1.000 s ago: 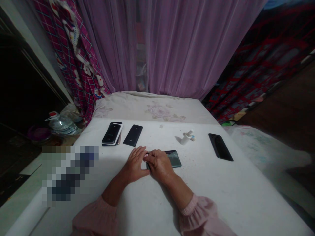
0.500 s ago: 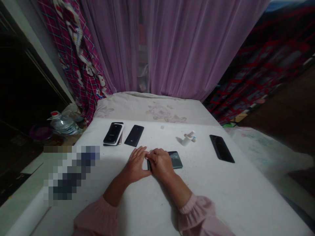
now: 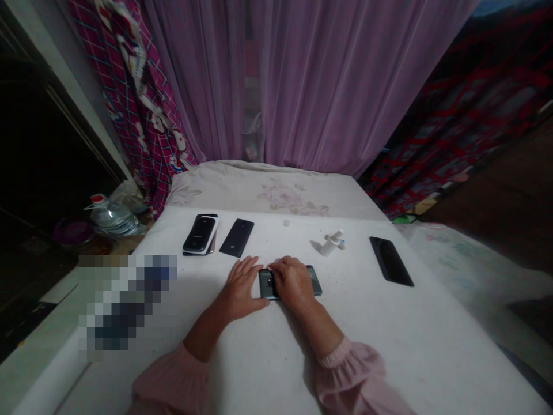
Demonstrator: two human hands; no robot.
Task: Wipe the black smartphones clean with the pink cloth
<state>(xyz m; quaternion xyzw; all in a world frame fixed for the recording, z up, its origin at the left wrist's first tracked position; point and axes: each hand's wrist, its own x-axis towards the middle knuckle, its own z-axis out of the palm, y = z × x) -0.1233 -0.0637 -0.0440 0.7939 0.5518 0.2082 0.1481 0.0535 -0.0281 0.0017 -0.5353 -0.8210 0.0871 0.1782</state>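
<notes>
A dark smartphone (image 3: pixel 265 291) lies sideways on the white-covered table, its back with the camera lenses facing up. My left hand (image 3: pixel 239 291) steadies its left end, with the thumb at the near edge and the index finger at the far edge. Bunched together, the fingers of my right hand (image 3: pixel 294 282) press down on the middle of the phone's back. Whatever those fingers pinch is hidden. Beyond the phone stands a small white spray bottle (image 3: pixel 330 245), nearest to my right hand.
At the back left are a stack of phones (image 3: pixel 199 235) and a single dark phone (image 3: pixel 237 237). Another black phone (image 3: pixel 391 261) lies to the right. A small whitish piece (image 3: pixel 286 223) rests near the back. A large water bottle (image 3: pixel 113 218) stands off the table's left side.
My right hand has slid right along the phone's back, from the camera end towards the middle, uncovering the lenses. My left hand keeps its place at the left end.
</notes>
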